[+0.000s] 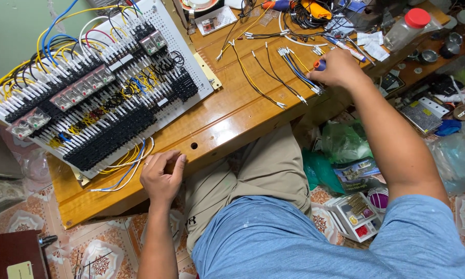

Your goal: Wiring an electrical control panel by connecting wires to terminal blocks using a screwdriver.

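My left hand [162, 175] rests on the front edge of the low wooden table [227, 121], fingers loosely curled, holding nothing. It lies just right of loose blue and yellow wires [126, 168] hanging from a white wiring panel [95, 82] packed with terminal blocks and relays. My right hand [338, 67] reaches across the table and is closed around a small blue-handled tool [320, 64] beside a row of cut wires [284, 77] with ferrule ends, black, yellow and blue.
A clear jar with a red lid [409, 26] stands at the table's far right corner. Tangled cables and tools [310, 13] crowd the back edge. On the tiled floor lie green plastic bags [341, 142], a small parts box [357, 212] and a power supply [423, 113].
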